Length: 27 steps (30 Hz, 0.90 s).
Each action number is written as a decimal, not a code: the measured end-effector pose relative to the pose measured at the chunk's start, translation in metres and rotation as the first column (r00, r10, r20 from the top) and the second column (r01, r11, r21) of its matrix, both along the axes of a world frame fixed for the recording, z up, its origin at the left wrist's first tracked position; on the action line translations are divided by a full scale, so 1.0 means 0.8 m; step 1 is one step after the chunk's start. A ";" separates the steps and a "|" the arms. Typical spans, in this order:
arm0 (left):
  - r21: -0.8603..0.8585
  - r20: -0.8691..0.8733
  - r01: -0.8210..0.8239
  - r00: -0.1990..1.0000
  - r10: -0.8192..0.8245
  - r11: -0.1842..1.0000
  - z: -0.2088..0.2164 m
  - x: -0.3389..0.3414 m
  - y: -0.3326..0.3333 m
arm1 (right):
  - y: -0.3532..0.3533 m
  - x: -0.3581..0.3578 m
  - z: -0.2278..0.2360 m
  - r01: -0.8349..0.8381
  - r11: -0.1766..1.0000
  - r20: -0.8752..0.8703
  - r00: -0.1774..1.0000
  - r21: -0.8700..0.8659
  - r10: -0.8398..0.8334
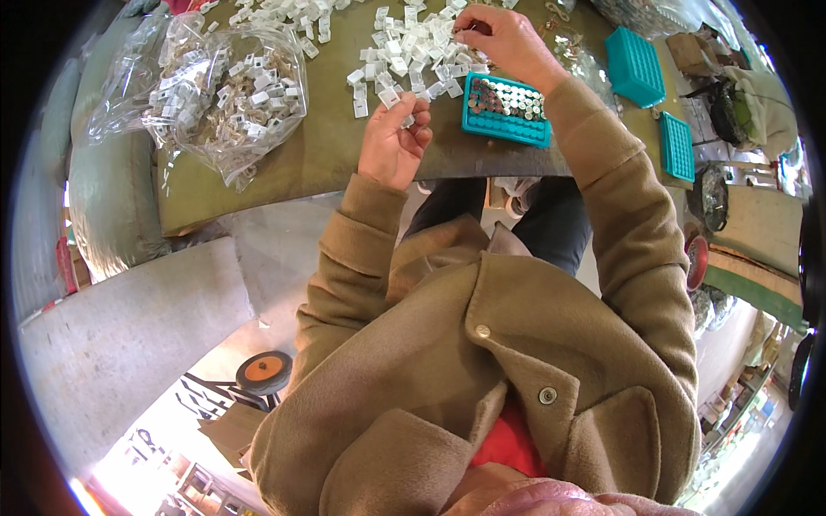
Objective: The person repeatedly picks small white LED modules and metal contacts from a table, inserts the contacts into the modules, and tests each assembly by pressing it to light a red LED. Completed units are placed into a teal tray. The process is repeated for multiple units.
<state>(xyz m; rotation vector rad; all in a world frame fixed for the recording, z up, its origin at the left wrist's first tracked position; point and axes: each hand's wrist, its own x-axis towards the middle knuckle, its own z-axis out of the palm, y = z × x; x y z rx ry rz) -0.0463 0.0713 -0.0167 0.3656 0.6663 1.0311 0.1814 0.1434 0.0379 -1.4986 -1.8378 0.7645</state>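
the small white clip [391, 96] pinched in the left hand [391, 142] could be dropped off the counter [318, 146] edge, while the right hand [508, 39] was closed on pieces in the far pile [413, 47], beside the teal tray [506, 109].

Both forearms came up from the lower edge in tan coat sleeves, elbows bent. Left hand [394, 142] was raised palm toward the camera, fingers curled in, fingertips pinched together near the thumb in a closed grip. Right arm reached further forward and across, sleeve ending at the wrist. Right hand [503, 39] was turned back-up, knuckles toward the camera, fingers bent down and bunched at the tips. Hands were well apart, right ahead of left.
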 end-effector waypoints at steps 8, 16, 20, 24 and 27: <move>0.096 0.152 -0.072 0.987 0.057 0.993 0.014 -0.008 0.026 | -0.005 -0.013 0.016 0.077 0.995 -0.412 0.906 -0.056 -0.093; 0.278 -0.270 -0.029 0.957 0.107 0.960 0.058 -0.007 0.018 | -0.030 -0.044 0.007 -0.260 0.964 -0.432 0.877 -0.057 0.211; 0.172 -0.368 0.175 0.924 -0.102 0.969 0.059 -0.008 0.009 | -0.055 -0.048 0.011 -0.236 0.967 -0.379 0.907 -0.092 0.185; 0.086 -0.148 0.222 0.967 -0.208 0.971 0.048 -0.015 0.009 | -0.070 -0.043 0.016 -0.212 0.974 -0.315 0.932 -0.076 0.178; 0.026 0.031 0.284 0.958 -0.285 0.958 0.042 -0.018 0.011 | -0.078 -0.039 0.014 -0.205 0.975 -0.321 0.932 -0.089 0.167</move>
